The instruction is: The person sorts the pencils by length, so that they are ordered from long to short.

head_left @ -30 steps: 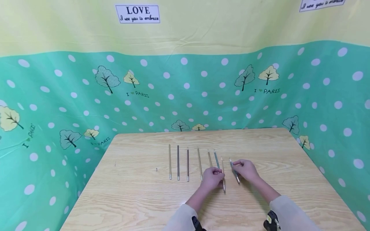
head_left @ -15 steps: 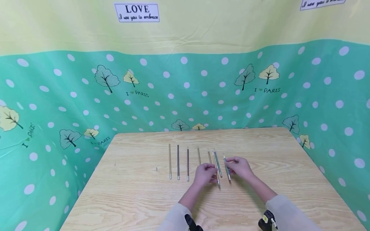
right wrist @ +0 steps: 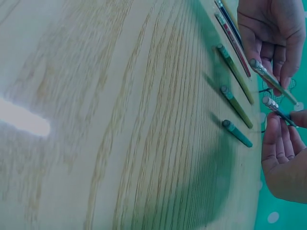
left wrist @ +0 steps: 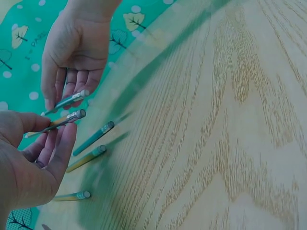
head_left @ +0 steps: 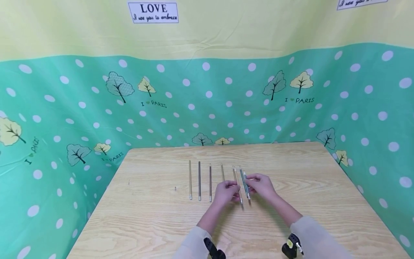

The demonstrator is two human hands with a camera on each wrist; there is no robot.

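Note:
My left hand [head_left: 224, 193] pinches a yellow pencil [left wrist: 61, 121] between thumb and fingers, its eraser end toward me. To its right, my right hand [head_left: 262, 186] pinches a teal pencil [right wrist: 277, 111]. Both held pencils are raised over the table in the wrist views. Beneath them lie a teal pencil [right wrist: 237, 134] and a gold pencil [right wrist: 236, 106]. Farther left in the row are another gold pencil [head_left: 222, 172], partly hidden by my left hand, a dark red pencil [head_left: 210, 183], a black pencil [head_left: 199, 181] and a gold pencil [head_left: 190, 180].
The row lies on a wood-grain table [head_left: 145, 216], erasers toward me. Left of it is a tiny light-coloured piece [head_left: 175, 188]. A green and yellow printed curtain [head_left: 174, 90] stands behind the table and at both sides.
Both hands have moved left with their pencils, bringing the yellow one over the gold pencil in the row and the teal one close to the lying teal pencil. The lying pencils keep their places.

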